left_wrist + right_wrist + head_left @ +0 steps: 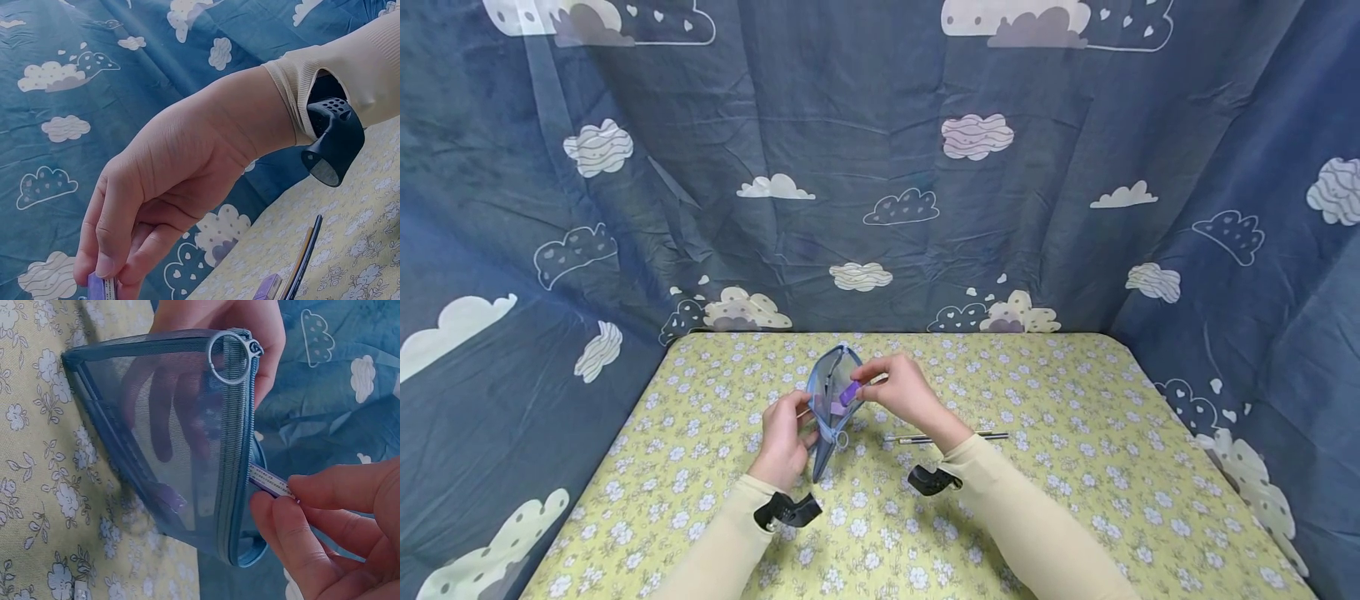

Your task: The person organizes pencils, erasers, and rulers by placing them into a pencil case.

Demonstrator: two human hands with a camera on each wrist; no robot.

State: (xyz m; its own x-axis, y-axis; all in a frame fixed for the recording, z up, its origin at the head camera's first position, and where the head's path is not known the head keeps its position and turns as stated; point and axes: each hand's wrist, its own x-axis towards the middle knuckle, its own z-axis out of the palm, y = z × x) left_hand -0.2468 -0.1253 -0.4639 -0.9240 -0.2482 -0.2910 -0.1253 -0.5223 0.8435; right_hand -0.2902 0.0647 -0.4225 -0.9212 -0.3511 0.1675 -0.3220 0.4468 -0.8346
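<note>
A blue mesh zip pouch stands with its mouth gaping. My left hand grips its left side, and those fingers show through the mesh in the right wrist view. At the mouth, my right hand pinches a small purple block between thumb and fingertips. This block carries a printed white label, and its far end overlaps the zip edge. Low inside the pouch, another purple item is seen through the mesh. A ring pull hangs from the zipper.
Two thin dark sticks lie on the flowered tablecloth, partly under my right forearm. In the left wrist view a purple piece shows beside them. Blue cloud-print curtains enclose the table at the back and sides.
</note>
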